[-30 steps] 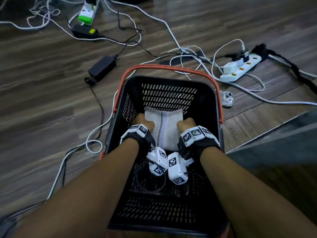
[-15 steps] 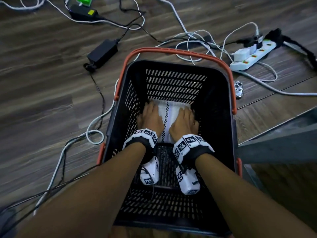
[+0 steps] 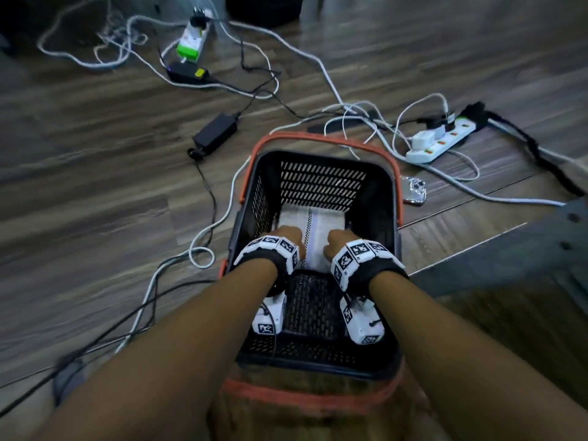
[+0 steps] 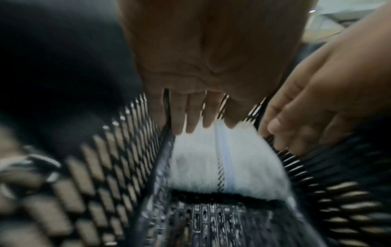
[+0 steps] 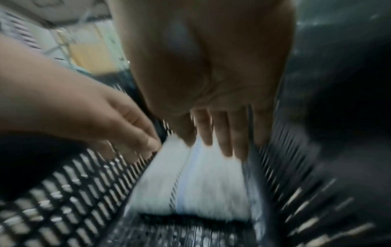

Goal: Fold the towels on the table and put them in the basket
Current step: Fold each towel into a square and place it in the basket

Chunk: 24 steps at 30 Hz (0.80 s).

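Note:
A folded white towel with a dark dotted stripe lies flat on the bottom of the black basket, against its far wall. My left hand and right hand are inside the basket over the towel's near half, side by side. In the left wrist view the left hand's fingers are straight over the towel. The right wrist view shows the right hand's fingers straight over the towel too. Neither hand holds anything. Both wrist views are blurred, so contact with the towel is unclear.
The basket has orange handles and stands on a wooden floor. Cables, a black power adapter and a white power strip lie beyond it. A phone rests just right of the basket. A grey frame crosses the right side.
The hands lowered the towel into the basket, then pressed it flat. Now they have drawn back toward me and the towel's far half is uncovered.

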Available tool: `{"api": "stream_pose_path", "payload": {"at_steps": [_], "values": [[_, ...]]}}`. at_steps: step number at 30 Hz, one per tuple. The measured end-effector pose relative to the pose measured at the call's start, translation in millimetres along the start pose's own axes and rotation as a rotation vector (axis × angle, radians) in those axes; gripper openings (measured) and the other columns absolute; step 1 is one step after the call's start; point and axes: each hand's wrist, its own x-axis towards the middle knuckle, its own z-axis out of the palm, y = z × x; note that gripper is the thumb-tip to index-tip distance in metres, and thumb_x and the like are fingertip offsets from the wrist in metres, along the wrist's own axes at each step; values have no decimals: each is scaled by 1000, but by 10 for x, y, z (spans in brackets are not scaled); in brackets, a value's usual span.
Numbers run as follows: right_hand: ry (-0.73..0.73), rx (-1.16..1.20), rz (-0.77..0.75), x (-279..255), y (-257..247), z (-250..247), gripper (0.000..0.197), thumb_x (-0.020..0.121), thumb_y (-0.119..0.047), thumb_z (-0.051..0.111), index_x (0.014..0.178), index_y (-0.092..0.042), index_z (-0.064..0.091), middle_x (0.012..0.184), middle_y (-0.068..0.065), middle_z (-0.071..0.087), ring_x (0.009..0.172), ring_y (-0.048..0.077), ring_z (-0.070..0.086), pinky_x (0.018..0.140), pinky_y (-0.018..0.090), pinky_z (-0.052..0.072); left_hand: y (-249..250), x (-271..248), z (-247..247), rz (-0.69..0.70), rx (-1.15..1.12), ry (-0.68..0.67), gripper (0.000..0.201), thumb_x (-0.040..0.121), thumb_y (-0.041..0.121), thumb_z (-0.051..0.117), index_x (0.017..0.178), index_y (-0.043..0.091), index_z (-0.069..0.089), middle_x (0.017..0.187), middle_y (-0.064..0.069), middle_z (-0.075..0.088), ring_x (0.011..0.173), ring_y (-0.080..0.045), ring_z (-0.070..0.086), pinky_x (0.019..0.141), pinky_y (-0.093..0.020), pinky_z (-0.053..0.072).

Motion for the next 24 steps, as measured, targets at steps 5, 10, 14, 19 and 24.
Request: {"api": "stream_pose_path", "payload": {"at_steps": [5,10,14,19,24], "values": [[79,-35,-117,-953,-105,-579,34,89,-27,53,111,-2,59,111,14,60,101,31,58,83,34,49,111,-922,-587,42,55,137,38,94,38,42,111,7,55,111,-13,59,100,-33,59,75,-33,47],[295,-52,-157,-2128,-151,-1264,29,87,-30,54,104,-8,63,108,11,65,97,28,61,83,34,51,412,-1957,-1351,129,41,323,31,86,41,47,98,14,55,110,-13,63,98,-33,60,85,-40,51],[447,-36,-145,-3242,-97,-1753,27,86,-32,52,104,-16,64,109,9,66,99,29,61,87,38,50,789,-3040,-1939,234,92,502,32,88,37,47,114,20,57,117,-10,62,107,-31,59,87,-36,49],[563,-25,-125,-4482,87,-2017,32,87,-34,53,112,-16,62,116,5,64,105,26,60,89,37,49,1267,-4068,-2241,311,153,588,41,91,43,45,123,19,51,130,-8,55,117,-29,53,92,-36,43],[667,-27,-61,-5367,395,-1964,32,89,-34,54,112,-13,62,117,9,64,107,26,59,89,35,47,1726,-4716,-2212,467,234,649,43,92,45,43,124,17,52,125,-11,58,113,-29,55,89,-35,45]]}}
